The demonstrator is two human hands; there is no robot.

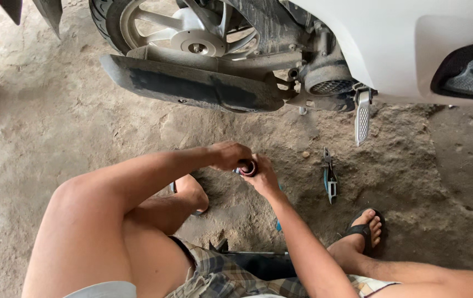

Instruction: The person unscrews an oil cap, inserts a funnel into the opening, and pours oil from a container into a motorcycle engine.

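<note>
Hands are seen meeting low over the dirt floor [54, 127] in the head view, just in front of a parked scooter. A small round part [247, 168], reddish with a dark ring, is held between them, above the ground and clear of it. The left hand [229, 155] is closed over the top of the part, its fingers curled and pressed around it; the right hand [262, 177] is cupped beneath and beside it, fingers pinched against its rim. What exactly is being done to the part cannot be told, as most of it is hidden by the two hands.

Beyond the hands, the scooter's black exhaust muffler [192, 85] and rear wheel [187, 33] are seen, with a silver foot peg [362, 116] folded down to the right. A pair of blue-handled pliers [330, 175] lies on the floor near the right hand, apart from it. A sandalled foot [366, 227] rests further right.

For the step in hand to be done well, the part would best be kept steady in the right hand while any turning is done by the left, and held over the lap side so that nothing falls into the loose dirt.
</note>
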